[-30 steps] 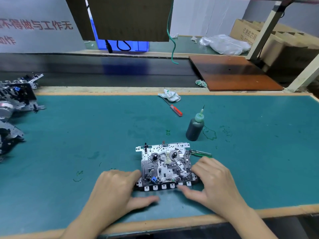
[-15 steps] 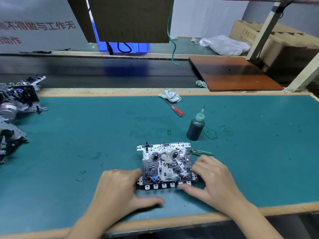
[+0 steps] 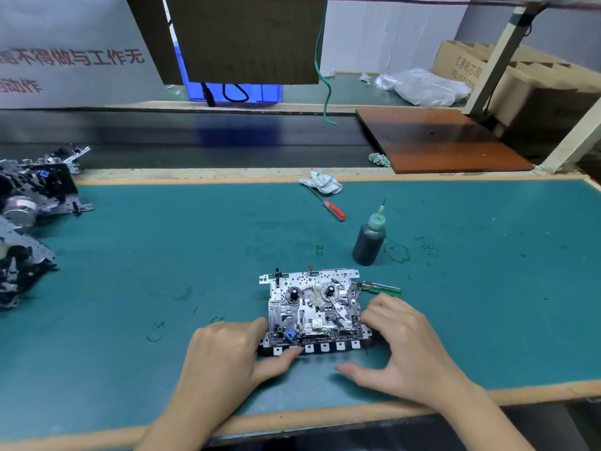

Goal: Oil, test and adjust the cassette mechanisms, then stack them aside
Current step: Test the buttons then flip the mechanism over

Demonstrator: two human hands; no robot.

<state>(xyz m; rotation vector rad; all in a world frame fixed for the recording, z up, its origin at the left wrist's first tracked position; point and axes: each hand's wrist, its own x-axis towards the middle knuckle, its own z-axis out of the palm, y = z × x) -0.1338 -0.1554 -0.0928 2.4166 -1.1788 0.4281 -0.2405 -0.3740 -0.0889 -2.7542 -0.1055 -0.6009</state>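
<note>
Lying between both hands' fingers [image 3: 377, 312]: cassette mechanism [image 3: 313, 309]

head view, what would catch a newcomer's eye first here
The silver cassette mechanism near the front edge of the teal mat, with the left hand and right hand at its sides. Just behind it stands a dark oil bottle; more mechanisms are heaped at far left.

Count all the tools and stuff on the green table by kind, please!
Screwdrivers: 2, red-handled and green-handled
Oil bottle: 1
Rag: 1
Cassette mechanism between the hands: 1
Total: 5, leaving out the pile at left, too jumbled to count
</note>
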